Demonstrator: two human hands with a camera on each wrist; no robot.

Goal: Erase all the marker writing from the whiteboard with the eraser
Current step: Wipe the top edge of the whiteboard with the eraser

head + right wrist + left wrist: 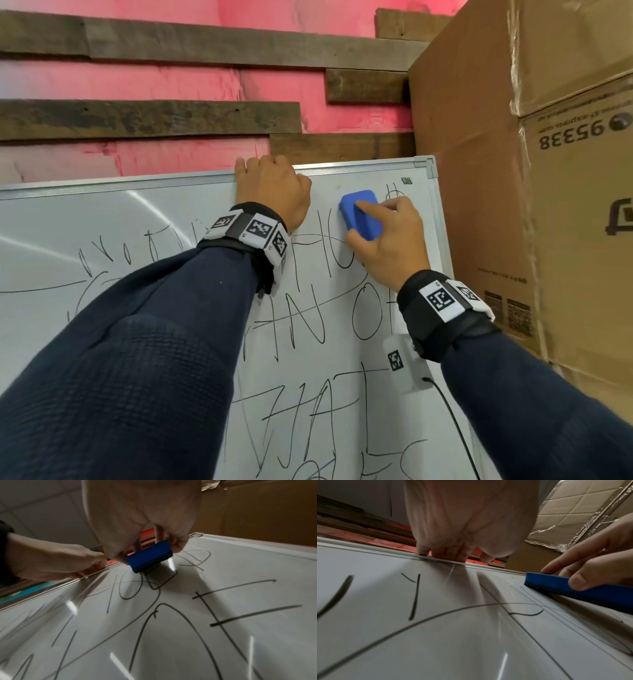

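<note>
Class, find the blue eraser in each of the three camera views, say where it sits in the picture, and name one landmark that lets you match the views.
Head view: blue eraser upper right of centre, gripped by the right hand against the whiteboard.
Left wrist view: eraser at the right edge, flat on the board.
Right wrist view: eraser upper centre, beneath the hand.
Shared landmark: the board's top frame edge, held by the left hand.

One whiteboard (102, 219) — one eraser (359, 214) — two hands (270, 192).

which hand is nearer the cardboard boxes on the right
Right. The right hand holds the blue eraser near the cardboard boxes; the left hand grips the whiteboard top edge farther away.
</note>
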